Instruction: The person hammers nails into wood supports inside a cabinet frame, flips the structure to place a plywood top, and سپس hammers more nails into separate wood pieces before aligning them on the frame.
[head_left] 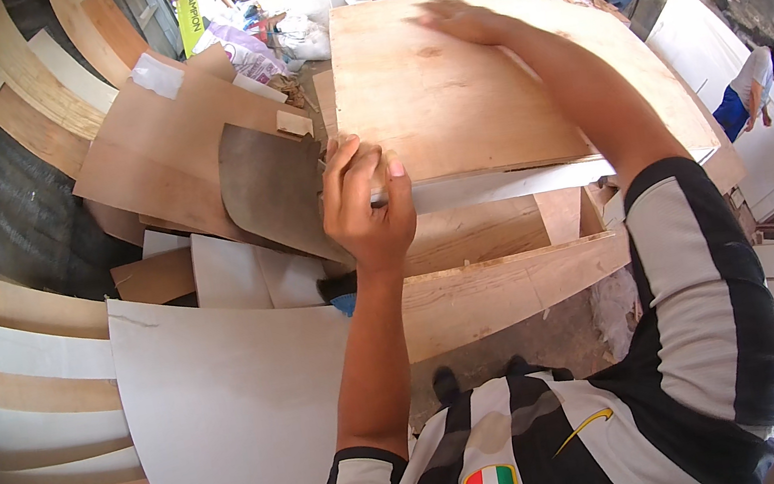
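- The light tan, flat plywood panel (pixel 457 109) has its left edge running forward from the left hand (pixel 368 199), and its white-faced near edge (pixel 510 184) leading off to that hand's right.
- Bare wood lies between the two hands; the far edge is just beyond the right hand (pixel 453 22).
- Just left of the left hand, a dark brown thin sheet (pixel 272 184) crowds the side; a large white smooth sheet (pixel 241 407) spreads beside the left forearm.
- Nearer the body than the left hand sit a pale wooden frame (pixel 516 287) and a strip of grey floor (pixel 546 349).
- The panel lies under the right hand, which is blurred, spread flat and grasping nothing.
- The left hand's fingers curl, partly closed, at the panel's near-left corner; I cannot tell how firmly they hold it.
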Tool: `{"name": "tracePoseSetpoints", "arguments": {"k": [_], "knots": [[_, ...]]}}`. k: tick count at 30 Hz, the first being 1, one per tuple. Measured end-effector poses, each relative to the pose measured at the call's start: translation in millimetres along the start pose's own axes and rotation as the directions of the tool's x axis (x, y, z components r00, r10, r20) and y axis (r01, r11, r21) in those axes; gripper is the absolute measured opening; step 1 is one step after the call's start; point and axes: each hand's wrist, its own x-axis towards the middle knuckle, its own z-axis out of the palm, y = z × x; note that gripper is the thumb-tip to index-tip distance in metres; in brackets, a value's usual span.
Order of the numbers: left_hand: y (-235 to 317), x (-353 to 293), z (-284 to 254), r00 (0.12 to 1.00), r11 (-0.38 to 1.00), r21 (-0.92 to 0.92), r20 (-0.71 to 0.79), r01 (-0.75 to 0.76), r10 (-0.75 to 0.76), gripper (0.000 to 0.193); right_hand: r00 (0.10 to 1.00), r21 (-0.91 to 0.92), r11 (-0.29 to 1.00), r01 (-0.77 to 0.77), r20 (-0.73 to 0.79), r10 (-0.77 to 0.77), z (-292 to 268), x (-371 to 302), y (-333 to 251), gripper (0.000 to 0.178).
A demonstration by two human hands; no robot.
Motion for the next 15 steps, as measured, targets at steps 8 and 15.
{"name": "tracePoseSetpoints", "arguments": {"k": [8,15], "knots": [[1.1,-0.3,3.0,1.000,1.000,-0.020,-0.030,0.003,-0.004,0.016,0.857,0.183,0.846,-0.501,0.240,0.456,-52.7,-215.6,190.9,0.067],[6.9,-3.6,6.5,0.998,0.996,0.065,-0.032,0.052,-0.050,0.016,0.737,0.196,0.729,-0.656,-0.040,0.674,-22.2,-265.1,235.5,0.075]]}}
